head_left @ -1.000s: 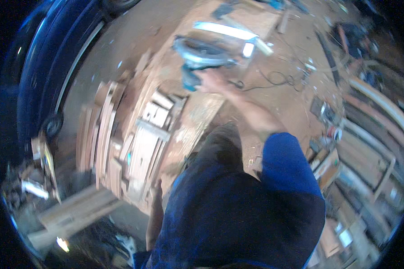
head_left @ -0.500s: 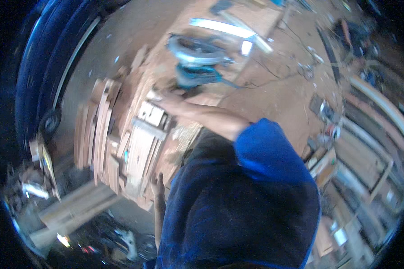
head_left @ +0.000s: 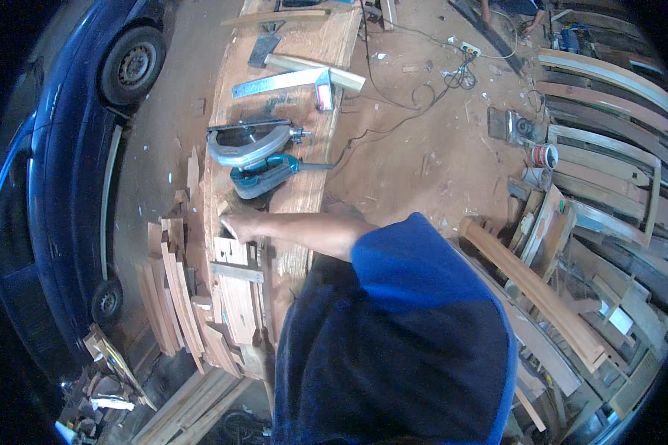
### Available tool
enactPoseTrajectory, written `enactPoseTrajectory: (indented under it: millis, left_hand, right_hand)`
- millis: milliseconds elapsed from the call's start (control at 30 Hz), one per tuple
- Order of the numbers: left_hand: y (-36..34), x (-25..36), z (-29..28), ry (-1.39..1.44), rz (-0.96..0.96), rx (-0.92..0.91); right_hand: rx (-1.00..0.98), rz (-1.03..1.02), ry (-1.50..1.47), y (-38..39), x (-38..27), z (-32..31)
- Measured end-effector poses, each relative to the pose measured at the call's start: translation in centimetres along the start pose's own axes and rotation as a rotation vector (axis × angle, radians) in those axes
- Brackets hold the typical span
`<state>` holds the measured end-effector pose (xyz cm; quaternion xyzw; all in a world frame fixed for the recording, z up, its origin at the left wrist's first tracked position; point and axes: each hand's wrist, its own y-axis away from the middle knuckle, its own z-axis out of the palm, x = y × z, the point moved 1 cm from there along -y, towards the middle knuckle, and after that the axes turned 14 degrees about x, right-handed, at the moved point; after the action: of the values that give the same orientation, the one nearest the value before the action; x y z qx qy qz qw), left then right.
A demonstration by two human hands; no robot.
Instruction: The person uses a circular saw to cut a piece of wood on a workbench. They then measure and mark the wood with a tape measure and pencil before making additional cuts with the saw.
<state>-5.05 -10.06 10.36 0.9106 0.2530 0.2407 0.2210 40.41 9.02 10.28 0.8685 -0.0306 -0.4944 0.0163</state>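
Nearest the body, the left hand [head_left: 263,341] is at the lower right edge of the bundle of boards [head_left: 234,305]; its fingers are too dark to tell whether they grip or only rest. The bundle lies on the workbench [head_left: 312,41], between the two hands, long axis running lengthwise with the bench, away from the wearer. One grey strip [head_left: 237,273] crosses it near the far end. Just beyond, the right hand [head_left: 243,225] reaches in from the right, fingers bent over a small pale wood piece [head_left: 228,225]; contact looks likely, firm grip cannot be told. The piece lies slightly left of that hand, its long axis slanting across the bundle's line; the right hand is clearly nearer to it, the left well apart. Counts, near to far: two hands, one bundle (boards within overlap, not countable), one grey strip, one pale piece under the fingers; to the left, a group of upright strips [head_left: 172,297], at least four; further up the bench, one teal corded power tool [head_left: 263,178], one grey bow-shaped clamp [head_left: 254,153], one metal square [head_left: 278,81], one hammer [head_left: 263,50]; off to the left, one blue car [head_left: 59,185], two wheels visible.
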Motion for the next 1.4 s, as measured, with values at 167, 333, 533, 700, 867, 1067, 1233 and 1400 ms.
enactPoseTrajectory:
  millis: [167,333,533,700,867,1067,1233,1400]
  left_hand:
    - [-2.0,3.3,0.2,0.307,-0.07,-0.093]
    - [-1.9,5.9,0.5,0.136,0.017,-0.105]
    - [-4.6,1.6,-0.7,-0.035,0.195,-0.125]
    - [-5.2,-3.7,-1.0,0.003,0.221,-0.045]
    - [-7.9,-9.5,-1.5,0.133,0.221,-0.117]
    - [-4.0,-7.3,-5.2,-0.084,0.263,0.121]
    - [0.6,5.8,-8.3,0.776,0.113,-0.251]
    - [1.9,8.8,-8.7,1.415,-0.068,-0.426]
  right_hand:
    - [0.015,0.193,-0.648,6.1,-1.9,-5.1]
    - [0.389,0.286,-0.769,13.7,0.6,-9.0]
    - [0.766,0.764,-1.31,23.2,5.5,-14.1]
    - [0.953,1.054,-0.936,28.3,9.4,-14.4]
    - [1.071,1.107,-0.532,29.7,13.3,-14.1]
    - [0.795,0.718,-0.657,21.4,-2.6,-11.4]
    - [0.375,0.483,-0.608,14.4,-14.5,-0.4]
    - [-0.208,0.407,-0.661,12.6,-20.9,11.5]
